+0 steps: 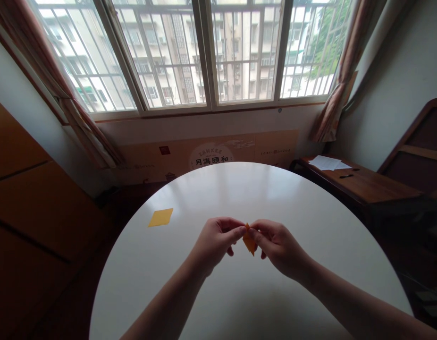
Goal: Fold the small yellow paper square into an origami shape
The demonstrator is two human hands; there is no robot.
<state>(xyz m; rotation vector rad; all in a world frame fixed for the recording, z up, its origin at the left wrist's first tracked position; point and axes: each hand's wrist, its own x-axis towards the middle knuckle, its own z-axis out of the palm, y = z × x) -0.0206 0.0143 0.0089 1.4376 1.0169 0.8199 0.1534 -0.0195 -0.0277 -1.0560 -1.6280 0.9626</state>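
Note:
A small folded piece of orange paper (249, 242) is held up between my two hands above the white round table (292, 293). My left hand (220, 240) pinches its upper left edge between thumb and forefinger. From the other side, my right hand (275, 241) grips the paper near its top with thumb and fingers. The lower end of the paper hangs down to a point. Farther left on the tabletop lies a flat yellow-orange sheet of paper (161, 217), apart from both hands.
Past the table's right edge stands a brown wooden bench (377, 182) with white papers (326, 163) and a small dark object on it. A printed cardboard panel (275, 146) runs below the barred window. Orange-brown cabinets (30, 208) stand at the left.

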